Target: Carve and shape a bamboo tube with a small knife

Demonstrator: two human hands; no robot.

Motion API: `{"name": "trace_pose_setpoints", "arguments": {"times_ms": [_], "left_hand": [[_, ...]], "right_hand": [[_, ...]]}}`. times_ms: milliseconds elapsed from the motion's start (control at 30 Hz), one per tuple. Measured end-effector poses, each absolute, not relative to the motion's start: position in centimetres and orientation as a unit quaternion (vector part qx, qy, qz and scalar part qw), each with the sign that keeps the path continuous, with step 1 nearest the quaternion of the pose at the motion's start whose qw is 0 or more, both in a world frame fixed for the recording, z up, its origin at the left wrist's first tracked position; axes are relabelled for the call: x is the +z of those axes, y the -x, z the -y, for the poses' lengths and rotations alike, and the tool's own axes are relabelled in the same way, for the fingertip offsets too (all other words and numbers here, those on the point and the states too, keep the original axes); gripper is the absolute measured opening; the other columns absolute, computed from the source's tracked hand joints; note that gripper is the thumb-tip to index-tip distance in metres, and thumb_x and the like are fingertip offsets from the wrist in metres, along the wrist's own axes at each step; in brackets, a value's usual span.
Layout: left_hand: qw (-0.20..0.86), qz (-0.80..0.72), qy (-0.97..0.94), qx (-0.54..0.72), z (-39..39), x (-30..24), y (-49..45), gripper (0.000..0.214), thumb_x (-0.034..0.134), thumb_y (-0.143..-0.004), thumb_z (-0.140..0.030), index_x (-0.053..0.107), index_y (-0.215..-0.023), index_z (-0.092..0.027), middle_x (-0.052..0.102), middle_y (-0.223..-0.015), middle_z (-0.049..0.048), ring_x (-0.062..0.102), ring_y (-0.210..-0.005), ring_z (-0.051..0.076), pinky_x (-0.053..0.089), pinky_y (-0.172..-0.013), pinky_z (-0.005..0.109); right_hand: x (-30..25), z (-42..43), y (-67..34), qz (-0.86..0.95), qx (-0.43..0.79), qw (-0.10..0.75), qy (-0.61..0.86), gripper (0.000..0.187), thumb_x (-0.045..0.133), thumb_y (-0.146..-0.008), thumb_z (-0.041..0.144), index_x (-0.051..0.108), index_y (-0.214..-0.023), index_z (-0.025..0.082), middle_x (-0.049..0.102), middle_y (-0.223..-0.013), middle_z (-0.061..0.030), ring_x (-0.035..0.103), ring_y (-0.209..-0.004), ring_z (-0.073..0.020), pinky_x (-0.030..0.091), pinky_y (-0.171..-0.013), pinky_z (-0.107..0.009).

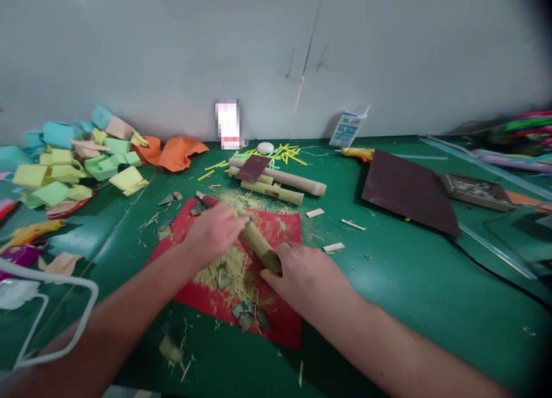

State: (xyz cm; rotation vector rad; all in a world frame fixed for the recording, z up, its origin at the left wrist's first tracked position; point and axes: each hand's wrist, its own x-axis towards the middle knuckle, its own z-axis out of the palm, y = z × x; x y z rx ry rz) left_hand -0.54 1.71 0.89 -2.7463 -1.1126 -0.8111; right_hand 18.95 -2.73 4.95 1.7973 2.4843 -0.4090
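Note:
A bamboo tube (261, 245) slants over a red sheet (290, 228) strewn with shavings. My right hand (308, 268) is closed around its near end, which shows a hollow, cut opening. Closed over the tube's far part is my left hand (218, 231), gripping a red-handled tool (208, 199) whose handle end pokes out beyond the knuckles. A small dark tip shows by the left fingers against the bamboo; the rest of the tool is hidden in the hand. Pale shavings (233, 271) and dark scraps (245, 316) lie beneath.
Several bamboo pieces (297, 180) lie behind the sheet with a small brown sandpaper piece (253, 168) on top. Yellow strips and a phone (228, 125) are at the wall. Folded papers (60, 168) heap up left; a large dark brown sheet (407, 191) lies right.

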Motion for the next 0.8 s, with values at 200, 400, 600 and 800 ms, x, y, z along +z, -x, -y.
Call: {"name": "trace_pose_setpoints", "arguments": {"times_ms": [200,400,600,800], "left_hand": [[0.048,0.274,0.934,-0.224,-2.4,0.9,1.3,0.027,0.044,-0.096,-0.02,0.069,-0.092,-0.014,0.056,-0.073,0.0054,0.049,-0.072,0.017,0.042,-0.064,0.03],[0.014,0.34,0.901,-0.268,-2.9,1.4,1.8,0.029,0.043,-0.098,-0.025,0.07,-0.095,-0.014,0.059,-0.077,0.0059,0.052,-0.074,0.016,0.044,-0.067,0.029],[-0.009,0.301,0.921,-0.248,-2.7,1.2,1.4,0.028,0.044,-0.098,-0.024,0.07,-0.097,-0.015,0.06,-0.078,0.0059,0.053,-0.076,0.016,0.045,-0.069,0.03],[0.025,0.377,0.882,-0.281,-4.5,0.4,2.9,0.027,0.046,-0.097,-0.024,0.069,-0.102,-0.012,0.061,-0.08,0.0074,0.053,-0.077,0.018,0.045,-0.071,0.032]], "right_hand": [[5.1,2.7,-19.0,-0.8,-0.151,0.029,-0.58,0.021,0.061,-0.081,0.035,0.066,-0.086,0.015,0.071,-0.083,-0.0102,0.068,-0.077,-0.025,0.039,-0.056,-0.029],[5.0,2.8,-19.1,-0.801,-0.143,0.032,-0.581,0.022,0.059,-0.083,0.036,0.065,-0.086,0.015,0.07,-0.082,-0.01,0.068,-0.076,-0.0244,0.039,-0.055,-0.029],[5.1,2.8,-19.0,-0.8,-0.146,0.031,-0.581,0.02,0.06,-0.083,0.035,0.064,-0.084,0.015,0.069,-0.082,-0.0096,0.067,-0.076,-0.0238,0.039,-0.056,-0.029],[4.8,2.9,-19.0,-0.81,-0.124,0.024,-0.573,0.022,0.059,-0.082,0.037,0.064,-0.087,0.016,0.069,-0.081,-0.009,0.067,-0.073,-0.0255,0.038,-0.054,-0.03]]}}
